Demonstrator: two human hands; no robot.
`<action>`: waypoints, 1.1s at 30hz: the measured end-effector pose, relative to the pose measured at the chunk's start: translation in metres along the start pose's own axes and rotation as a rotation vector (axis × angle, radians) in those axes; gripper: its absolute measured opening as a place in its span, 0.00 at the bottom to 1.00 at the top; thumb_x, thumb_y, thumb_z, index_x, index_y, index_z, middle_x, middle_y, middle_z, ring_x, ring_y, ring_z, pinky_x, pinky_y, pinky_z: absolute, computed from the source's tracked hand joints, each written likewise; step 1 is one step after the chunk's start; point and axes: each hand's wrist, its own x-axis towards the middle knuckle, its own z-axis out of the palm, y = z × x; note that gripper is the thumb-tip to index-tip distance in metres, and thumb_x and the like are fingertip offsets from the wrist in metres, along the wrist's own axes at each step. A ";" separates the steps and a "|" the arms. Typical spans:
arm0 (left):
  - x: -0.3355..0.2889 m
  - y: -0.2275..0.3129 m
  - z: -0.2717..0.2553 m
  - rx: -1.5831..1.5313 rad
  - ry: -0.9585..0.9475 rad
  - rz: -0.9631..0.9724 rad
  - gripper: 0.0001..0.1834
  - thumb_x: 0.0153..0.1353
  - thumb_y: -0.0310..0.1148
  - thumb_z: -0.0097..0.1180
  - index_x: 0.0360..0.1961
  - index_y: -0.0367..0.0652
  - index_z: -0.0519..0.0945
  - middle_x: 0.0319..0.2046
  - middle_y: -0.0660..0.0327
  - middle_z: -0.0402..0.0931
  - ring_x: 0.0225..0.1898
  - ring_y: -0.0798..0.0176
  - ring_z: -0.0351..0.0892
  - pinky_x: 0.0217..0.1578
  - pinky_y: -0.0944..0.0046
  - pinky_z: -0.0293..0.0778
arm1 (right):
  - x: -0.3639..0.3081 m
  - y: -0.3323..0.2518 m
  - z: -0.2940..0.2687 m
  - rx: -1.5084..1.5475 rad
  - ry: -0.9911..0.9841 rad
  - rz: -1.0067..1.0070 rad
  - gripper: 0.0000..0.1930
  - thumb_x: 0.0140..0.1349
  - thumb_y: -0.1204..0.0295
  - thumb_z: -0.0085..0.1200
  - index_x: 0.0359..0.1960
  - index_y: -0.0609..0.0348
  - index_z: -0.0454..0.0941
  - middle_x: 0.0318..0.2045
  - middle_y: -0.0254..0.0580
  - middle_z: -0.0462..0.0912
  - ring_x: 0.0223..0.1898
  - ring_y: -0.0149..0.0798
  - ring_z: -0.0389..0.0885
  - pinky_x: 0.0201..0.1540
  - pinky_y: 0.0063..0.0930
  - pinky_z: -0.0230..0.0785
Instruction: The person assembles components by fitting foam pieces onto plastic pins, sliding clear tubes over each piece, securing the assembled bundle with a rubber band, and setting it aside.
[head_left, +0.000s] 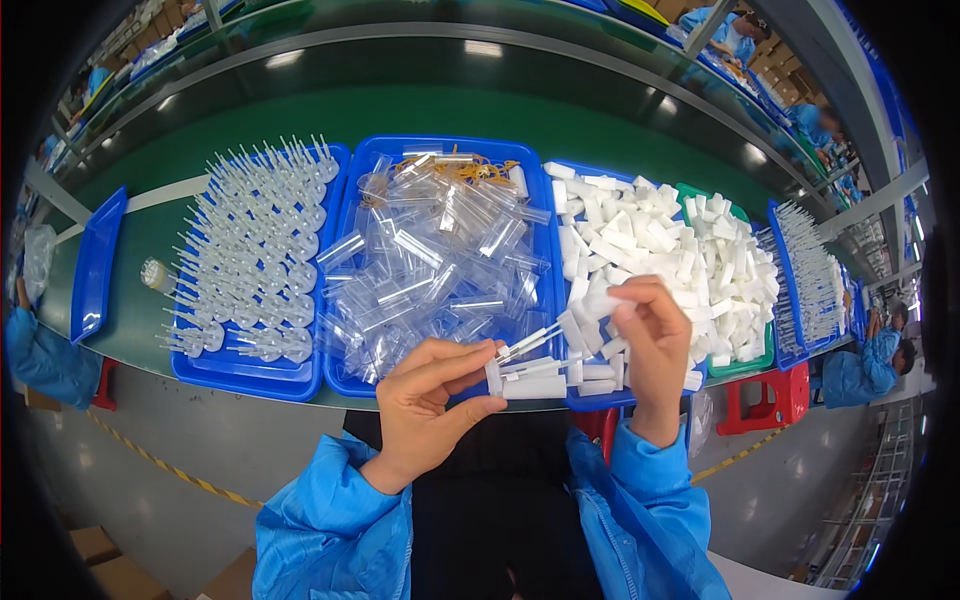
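Here's the left hand, just below centre of the frame, thumb and forefinger pinching a white pronged piece by its base. Its slender rods fan toward the right, the upper ones angling up the frame. And there's the right hand, right of centre and a touch higher, finger and thumb pinched on a small white block. This is the line that matters: the rods' long axis points from the left hand at the base to the right hand, which is the nearer one to the upper tips. The block sits just beyond those tips; whether they touch, I can't tell. White pieces crowd the lower rods too, and which are on them and which lie behind is hard to judge.

Below the hands' line of work, blue sleeves fill the bottom of the frame. Loose white blocks heap up right of centre, clear plastic sleeves pile in the middle, and rows of pronged parts stand upper left.
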 end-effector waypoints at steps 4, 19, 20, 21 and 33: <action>-0.002 -0.001 0.000 0.044 0.018 0.081 0.25 0.49 0.12 0.64 0.51 0.34 0.78 0.49 0.51 0.72 0.55 0.52 0.75 0.56 0.55 0.77 | -0.016 -0.022 0.016 0.403 -0.141 0.391 0.06 0.58 0.84 0.54 0.37 0.65 0.76 0.40 0.43 0.75 0.39 0.25 0.76 0.40 0.17 0.67; -0.001 0.004 0.002 0.051 0.073 0.030 0.24 0.49 0.10 0.62 0.50 0.35 0.79 0.50 0.52 0.71 0.56 0.53 0.74 0.50 0.60 0.81 | -0.016 -0.023 0.023 0.300 -0.218 0.158 0.10 0.53 0.91 0.51 0.36 0.73 0.80 0.41 0.50 0.78 0.43 0.36 0.79 0.49 0.28 0.72; -0.001 0.003 0.001 0.051 0.075 0.030 0.24 0.49 0.10 0.62 0.50 0.35 0.79 0.50 0.52 0.71 0.56 0.53 0.74 0.50 0.60 0.81 | -0.015 -0.024 0.023 0.301 -0.220 0.159 0.10 0.53 0.91 0.51 0.36 0.73 0.80 0.41 0.50 0.78 0.43 0.36 0.79 0.49 0.28 0.72; -0.001 0.003 0.000 0.080 0.055 0.024 0.24 0.49 0.11 0.62 0.50 0.36 0.79 0.50 0.52 0.72 0.55 0.53 0.75 0.50 0.61 0.81 | -0.015 -0.026 0.023 0.298 -0.236 0.170 0.11 0.52 0.91 0.51 0.36 0.73 0.80 0.41 0.51 0.78 0.43 0.36 0.79 0.48 0.28 0.72; 0.002 -0.001 0.000 0.182 -0.002 0.017 0.25 0.48 0.10 0.63 0.49 0.35 0.79 0.49 0.51 0.72 0.55 0.50 0.75 0.49 0.59 0.82 | -0.009 -0.028 0.031 0.231 -0.422 0.137 0.16 0.50 0.88 0.55 0.42 0.66 0.82 0.41 0.46 0.82 0.44 0.36 0.80 0.46 0.24 0.69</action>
